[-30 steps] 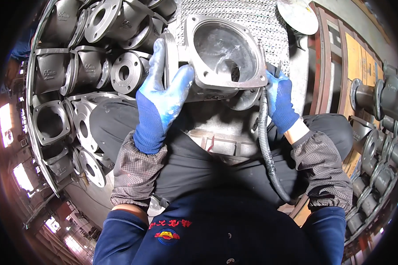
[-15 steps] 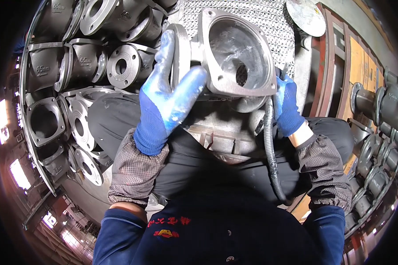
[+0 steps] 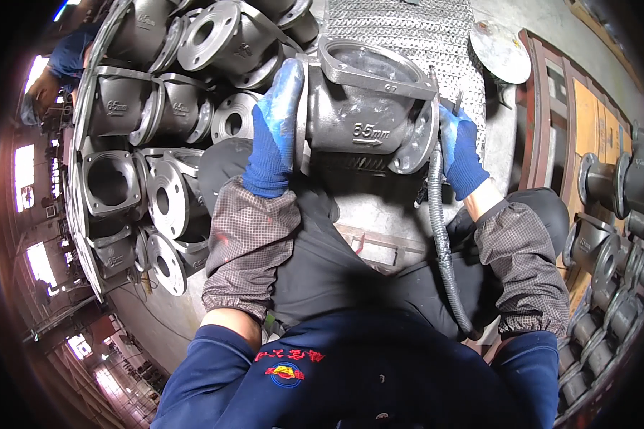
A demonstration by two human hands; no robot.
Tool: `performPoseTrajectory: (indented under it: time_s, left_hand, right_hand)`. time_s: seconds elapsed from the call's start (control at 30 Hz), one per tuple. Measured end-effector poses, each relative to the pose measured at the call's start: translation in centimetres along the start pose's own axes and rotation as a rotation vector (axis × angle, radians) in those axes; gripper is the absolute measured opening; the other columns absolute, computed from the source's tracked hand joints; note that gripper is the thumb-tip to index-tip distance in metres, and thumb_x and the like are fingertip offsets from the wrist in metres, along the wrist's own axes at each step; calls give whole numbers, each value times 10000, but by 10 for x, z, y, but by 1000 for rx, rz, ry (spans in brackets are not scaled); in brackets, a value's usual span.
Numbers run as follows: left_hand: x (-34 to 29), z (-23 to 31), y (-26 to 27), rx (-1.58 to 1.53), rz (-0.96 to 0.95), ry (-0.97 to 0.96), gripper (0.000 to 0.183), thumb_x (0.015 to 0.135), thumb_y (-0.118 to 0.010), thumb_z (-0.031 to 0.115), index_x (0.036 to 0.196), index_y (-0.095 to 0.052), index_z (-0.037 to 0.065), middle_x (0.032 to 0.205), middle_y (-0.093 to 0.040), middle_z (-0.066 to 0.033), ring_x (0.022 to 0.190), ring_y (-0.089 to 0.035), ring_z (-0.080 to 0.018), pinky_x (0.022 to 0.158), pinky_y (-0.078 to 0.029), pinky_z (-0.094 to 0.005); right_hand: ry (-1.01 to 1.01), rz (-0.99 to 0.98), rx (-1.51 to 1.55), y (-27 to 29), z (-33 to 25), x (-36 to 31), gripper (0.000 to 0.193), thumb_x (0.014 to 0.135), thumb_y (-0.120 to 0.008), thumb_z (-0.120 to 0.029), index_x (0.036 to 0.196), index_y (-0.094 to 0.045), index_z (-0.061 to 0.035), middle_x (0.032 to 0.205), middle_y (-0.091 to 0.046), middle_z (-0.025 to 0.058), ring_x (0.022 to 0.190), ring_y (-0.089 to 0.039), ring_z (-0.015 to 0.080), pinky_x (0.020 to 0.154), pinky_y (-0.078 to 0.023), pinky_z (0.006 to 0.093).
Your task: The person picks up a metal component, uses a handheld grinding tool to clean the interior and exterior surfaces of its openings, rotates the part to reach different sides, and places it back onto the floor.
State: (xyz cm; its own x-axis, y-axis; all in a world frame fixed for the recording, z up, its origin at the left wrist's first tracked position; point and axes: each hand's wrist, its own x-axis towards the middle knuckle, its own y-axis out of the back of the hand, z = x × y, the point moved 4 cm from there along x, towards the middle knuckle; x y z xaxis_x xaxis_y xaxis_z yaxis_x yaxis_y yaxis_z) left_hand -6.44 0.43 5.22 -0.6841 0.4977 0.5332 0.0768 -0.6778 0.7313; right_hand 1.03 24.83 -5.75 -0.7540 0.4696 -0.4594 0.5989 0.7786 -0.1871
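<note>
A grey cast-iron valve body (image 3: 361, 118) stands in front of me, its square-flanged opening now tilted up and away and its side facing me. My left hand (image 3: 275, 118), in a blue coated glove, grips the round flange at its left end; the thumb is hidden. My right hand (image 3: 459, 146), gloved alike, is closed beside the right-hand flange around a slim tool (image 3: 458, 104), whose thin tip sticks up past the fingers. Most of that tool is hidden by the hand. A grey ribbed hose (image 3: 436, 222) hangs down from beside this hand across my right leg.
Several similar valve castings (image 3: 125, 107) are stacked at my left, and more castings (image 3: 597, 243) lie at the right. Beyond the work spreads a textured metal surface (image 3: 401, 21). A round pale plate (image 3: 499, 51) and a red-brown frame (image 3: 540, 114) stand right. Another person (image 3: 71, 57) is at far left.
The valve body has been turned, so its opening tips away and its side shows. My left hand has closed from spread fingers onto the left flange. My right hand stays beside the right end.
</note>
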Motion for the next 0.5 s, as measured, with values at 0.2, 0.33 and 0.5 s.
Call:
performPoseTrajectory:
  time_s: [0.2, 0.33, 0.5]
  left_hand:
    - [-5, -26, -15, -864, 117, 817, 405, 1002, -409, 277, 1195, -540, -55, 1023, -651, -132, 884, -640, -160, 768, -513, -258]
    - [-4, -18, -7, -871, 166, 838, 346, 993, -440, 191, 1220, -522, -57, 1113, -623, -149, 981, -619, -184, 857, -498, -286]
    - [6, -10, -6, -497, -1, 355, 372, 974, -446, 109, 1309, -455, -55, 1285, -532, -156, 1158, -535, -209, 1015, -404, -312]
  right_hand:
    - [18, -110, 43, -8, 15, 6, 321, 870, -619, -161, 1088, -574, 70, 841, -636, 90, 713, -568, 122, 623, -473, 261]
    - [23, -78, -103, -12, 2, -13, 288, 893, -577, -151, 1089, -606, 57, 844, -646, 80, 723, -576, 111, 634, -476, 264]
    - [-2, -112, 22, 8, 20, 23, 254, 886, -580, -144, 1045, -630, 49, 794, -645, 70, 670, -571, 112, 599, -466, 251]
